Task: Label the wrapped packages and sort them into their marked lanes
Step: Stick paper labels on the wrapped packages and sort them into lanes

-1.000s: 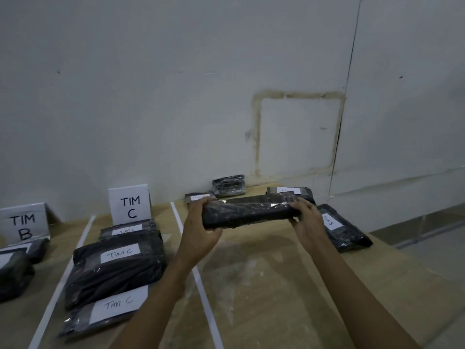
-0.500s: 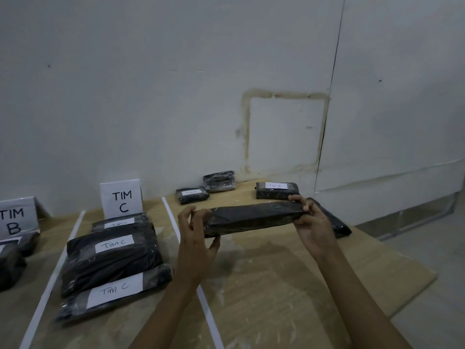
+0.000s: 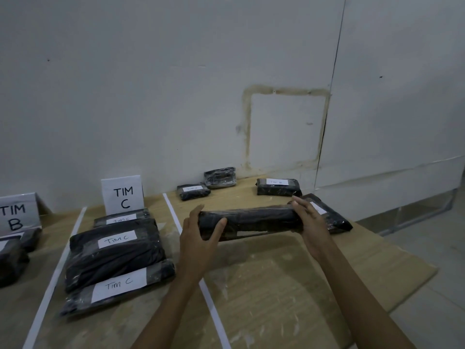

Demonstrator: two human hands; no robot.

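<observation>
I hold a long black wrapped package [image 3: 254, 221] in the air above the wooden table [image 3: 276, 285], right of the white tape line [image 3: 176, 217]. My left hand [image 3: 201, 238] grips its left end, thumb over the front. My right hand [image 3: 310, 222] grips its right end. No label shows on the side facing me. The lane under the "TIM C" sign [image 3: 123, 195] holds three labelled black packages, the largest [image 3: 113, 253] in the middle. A "TIM B" sign [image 3: 17, 215] stands at the far left.
Behind the held package lie several smaller black packages: one [image 3: 192, 191] with a label, one [image 3: 220, 177] by the wall, one [image 3: 278, 187] with a label, and one [image 3: 332, 217] partly hidden by my right hand. The table's edge drops off to the right.
The package has turned in my hands, so a darker, plainer side faces me, and it has come slightly lower and nearer. My left thumb now lies across its front.
</observation>
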